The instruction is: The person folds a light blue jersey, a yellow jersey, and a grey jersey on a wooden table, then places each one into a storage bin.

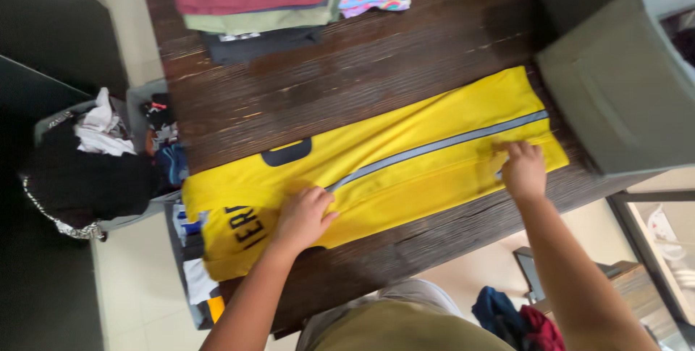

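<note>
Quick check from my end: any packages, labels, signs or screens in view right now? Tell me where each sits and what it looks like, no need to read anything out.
No packages, signs or screens.
Dark printed lettering on the yellow shirt, just left of the left hand.
Dark rectangular neck patch on the shirt's far edge.
The right hand presses the shirt's grey stripe.
</note>
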